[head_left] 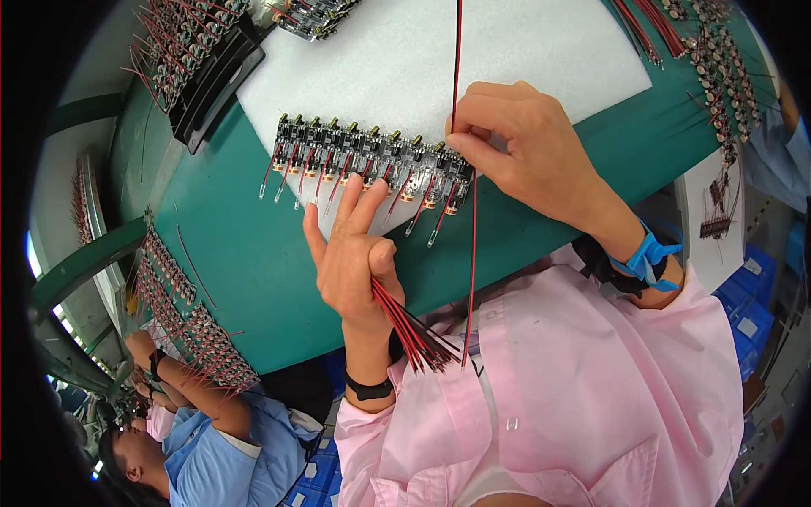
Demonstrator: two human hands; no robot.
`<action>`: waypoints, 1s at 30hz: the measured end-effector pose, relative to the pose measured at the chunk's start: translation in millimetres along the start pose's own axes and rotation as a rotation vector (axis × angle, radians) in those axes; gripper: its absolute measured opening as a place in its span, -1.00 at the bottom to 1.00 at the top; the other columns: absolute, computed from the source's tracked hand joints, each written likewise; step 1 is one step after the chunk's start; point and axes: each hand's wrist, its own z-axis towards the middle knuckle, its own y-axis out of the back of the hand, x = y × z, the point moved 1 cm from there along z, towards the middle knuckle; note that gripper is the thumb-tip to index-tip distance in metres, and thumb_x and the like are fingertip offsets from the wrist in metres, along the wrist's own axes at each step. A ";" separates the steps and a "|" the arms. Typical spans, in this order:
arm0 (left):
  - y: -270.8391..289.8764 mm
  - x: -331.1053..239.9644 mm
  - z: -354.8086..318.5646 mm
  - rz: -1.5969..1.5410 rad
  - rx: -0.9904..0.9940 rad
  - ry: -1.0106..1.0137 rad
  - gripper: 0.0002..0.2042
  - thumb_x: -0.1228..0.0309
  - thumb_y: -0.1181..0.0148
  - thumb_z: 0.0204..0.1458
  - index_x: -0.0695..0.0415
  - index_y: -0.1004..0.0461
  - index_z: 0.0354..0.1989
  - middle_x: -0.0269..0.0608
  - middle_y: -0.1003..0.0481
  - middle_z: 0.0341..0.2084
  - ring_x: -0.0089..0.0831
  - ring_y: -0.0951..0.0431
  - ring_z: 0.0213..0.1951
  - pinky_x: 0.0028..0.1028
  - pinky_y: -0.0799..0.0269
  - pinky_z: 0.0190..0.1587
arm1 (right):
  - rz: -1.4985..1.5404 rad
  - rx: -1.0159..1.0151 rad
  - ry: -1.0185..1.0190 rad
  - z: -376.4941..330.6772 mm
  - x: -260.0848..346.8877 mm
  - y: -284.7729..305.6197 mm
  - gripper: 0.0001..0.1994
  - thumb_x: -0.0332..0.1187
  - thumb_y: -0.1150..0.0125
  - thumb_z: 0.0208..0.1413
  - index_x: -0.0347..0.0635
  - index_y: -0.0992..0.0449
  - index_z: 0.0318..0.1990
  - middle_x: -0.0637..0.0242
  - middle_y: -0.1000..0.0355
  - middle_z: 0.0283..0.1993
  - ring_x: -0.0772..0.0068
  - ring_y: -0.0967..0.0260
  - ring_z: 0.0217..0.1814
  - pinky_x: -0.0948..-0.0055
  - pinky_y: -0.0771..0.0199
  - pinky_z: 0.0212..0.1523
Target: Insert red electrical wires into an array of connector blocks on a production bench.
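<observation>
A row of small clear-and-black electronic modules [372, 156] lies across the white foam sheet [372, 59] and the green table. Short red and black leads with clear tips stick out along its near side. My left hand [351, 262] holds a bundle of red and black wires [410, 334] in its curled lower fingers and thumb, while its other fingers reach out to the row's near edge. At the row's right end, my right hand [532, 144] pinches one long red and black wire [458, 59]. The pinched spot is partly hidden by my fingers.
Beyond the row at the far left stands a black tray [220, 93] heaped with wired parts. Strips of small round parts hang at the table's right [722, 76] and left [207, 338]. A co-worker in blue [228, 448] sits at the lower left. Blue bins [748, 304] stand at the right.
</observation>
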 end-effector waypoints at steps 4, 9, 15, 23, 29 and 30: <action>-0.2 -0.6 0.4 -0.005 -0.004 0.000 -0.67 0.31 0.23 0.07 0.15 -0.14 -0.73 -0.06 -0.45 -0.35 -0.13 -0.38 -0.14 -0.20 0.08 0.06 | 0.003 0.000 0.012 0.0 -0.5 0.9 -0.92 -0.46 -0.08 -0.22 -0.21 -0.31 -0.60 0.37 -0.21 -0.66 0.43 -0.14 -0.64 0.52 -0.09 -0.46; -0.3 -0.4 -0.2 -0.002 0.002 0.004 -0.66 0.31 0.24 0.07 0.15 -0.13 -0.73 -0.07 -0.44 -0.34 -0.13 -0.38 -0.14 -0.19 0.08 0.06 | 0.003 0.010 0.029 -0.1 -0.9 1.7 -0.92 -0.46 -0.08 -0.22 -0.21 -0.31 -0.60 0.37 -0.22 -0.65 0.41 -0.14 -0.63 0.52 -0.09 -0.46; 0.8 -1.4 -0.3 0.005 0.009 0.011 -0.66 0.32 0.24 0.07 0.15 -0.13 -0.73 -0.07 -0.44 -0.33 -0.14 -0.38 -0.13 -0.19 0.08 0.06 | 0.004 -0.018 0.056 -1.2 0.0 -0.1 -0.91 -0.47 -0.08 -0.22 -0.20 -0.30 -0.60 0.38 -0.23 -0.63 0.40 -0.15 -0.62 0.51 -0.08 -0.48; -0.1 -1.1 0.5 0.004 0.007 0.011 -0.67 0.33 0.24 0.07 0.14 -0.13 -0.74 -0.07 -0.44 -0.33 -0.14 -0.38 -0.13 -0.19 0.08 0.07 | -0.047 -0.013 0.099 -2.5 2.2 0.6 -0.90 -0.50 -0.11 -0.27 -0.20 -0.30 -0.61 0.37 -0.22 -0.62 0.38 -0.15 -0.58 0.46 -0.08 -0.49; -0.6 0.0 1.4 -0.063 -0.001 0.032 -0.69 0.36 0.20 0.05 0.15 -0.15 -0.73 -0.06 -0.44 -0.34 -0.14 -0.37 -0.12 -0.20 0.08 0.07 | -0.159 0.046 0.203 -0.7 10.0 7.5 -0.92 -0.53 -0.09 -0.29 -0.21 -0.32 -0.59 0.34 -0.20 -0.57 0.36 -0.15 -0.50 0.45 -0.10 -0.42; -0.5 0.1 2.2 -0.085 -0.001 0.040 -0.70 0.37 0.19 0.04 0.15 -0.15 -0.73 -0.06 -0.44 -0.35 -0.14 -0.37 -0.12 -0.20 0.07 0.07 | -0.179 0.069 0.216 -0.1 12.0 9.9 -0.93 -0.54 -0.08 -0.29 -0.22 -0.32 -0.58 0.33 -0.20 -0.56 0.35 -0.15 -0.48 0.45 -0.11 -0.41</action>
